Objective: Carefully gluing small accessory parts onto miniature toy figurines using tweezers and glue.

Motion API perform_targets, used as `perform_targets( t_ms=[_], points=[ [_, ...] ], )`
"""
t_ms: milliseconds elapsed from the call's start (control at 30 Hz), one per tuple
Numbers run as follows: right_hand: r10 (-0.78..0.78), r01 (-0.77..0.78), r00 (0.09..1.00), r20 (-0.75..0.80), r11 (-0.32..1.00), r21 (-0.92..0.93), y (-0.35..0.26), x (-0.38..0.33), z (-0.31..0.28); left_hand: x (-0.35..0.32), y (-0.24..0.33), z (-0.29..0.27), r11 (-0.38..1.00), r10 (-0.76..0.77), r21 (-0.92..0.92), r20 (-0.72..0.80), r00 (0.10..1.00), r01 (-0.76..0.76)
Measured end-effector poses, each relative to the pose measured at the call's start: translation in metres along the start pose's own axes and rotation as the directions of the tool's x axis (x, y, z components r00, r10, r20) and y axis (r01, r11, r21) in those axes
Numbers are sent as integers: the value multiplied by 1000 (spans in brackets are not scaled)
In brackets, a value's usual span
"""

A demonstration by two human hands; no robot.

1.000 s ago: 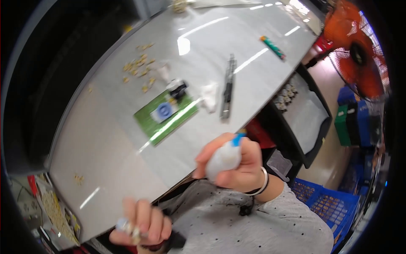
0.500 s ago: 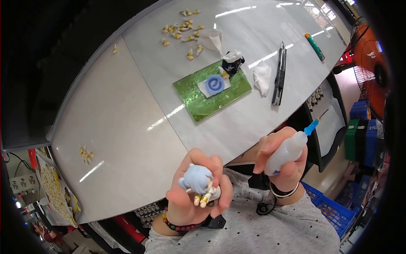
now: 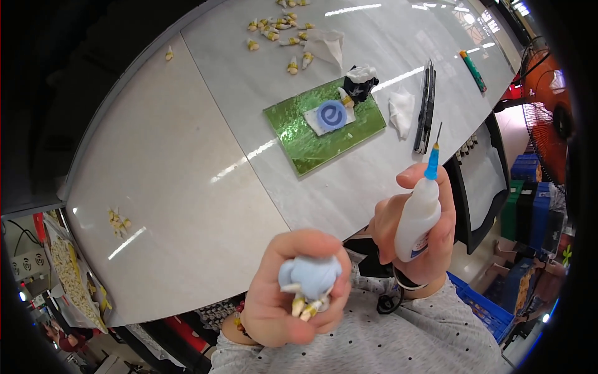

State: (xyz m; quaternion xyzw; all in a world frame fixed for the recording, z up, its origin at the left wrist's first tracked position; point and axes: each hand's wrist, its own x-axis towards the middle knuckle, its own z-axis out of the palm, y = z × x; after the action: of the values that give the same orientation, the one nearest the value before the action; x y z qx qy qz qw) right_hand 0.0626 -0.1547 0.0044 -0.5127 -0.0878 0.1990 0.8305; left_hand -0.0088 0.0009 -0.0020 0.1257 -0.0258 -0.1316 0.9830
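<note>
1. The left hand [image 3: 265, 305] is curled round a blue-haired figurine [image 3: 309, 274], on the wearer's side of the counter [image 3: 168, 187]; its hair points away, its gold-and-pale limbs toward the wearer; the long axis runs roughly far to near.
2. Hair and limbs sit together, so this piece seems partly done; whether they are fixed, I cannot tell.
3. The right hand [image 3: 387, 227] grips a white bottle [image 3: 416, 224]; its needle [image 3: 440, 134] points away, apart from the figurine.
4. Farther off, a green board [image 3: 311, 153] bears a blue disc [image 3: 332, 115]; beyond, small loose pieces [image 3: 293, 65] lie separate, apparently left to handle.
</note>
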Motion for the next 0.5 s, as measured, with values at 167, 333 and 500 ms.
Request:
perform_targets(
  t_ms=[167, 333, 500],
  points=[
    [52, -52, 999, -16, 999, -14, -1, -1, 0, 2, -1, -4, 998, 62, 17, -34, 998, -61],
    [38, -38, 999, -38, 999, 3, 0, 0, 2, 5, -4, -9, 980, 200, -10, 107, 974, -200],
    [47, -47, 997, -58, 999, 6, 1, -1, 2, 4, -1, -7, 983, 180, 16, 82, 980, -182]
  ],
)
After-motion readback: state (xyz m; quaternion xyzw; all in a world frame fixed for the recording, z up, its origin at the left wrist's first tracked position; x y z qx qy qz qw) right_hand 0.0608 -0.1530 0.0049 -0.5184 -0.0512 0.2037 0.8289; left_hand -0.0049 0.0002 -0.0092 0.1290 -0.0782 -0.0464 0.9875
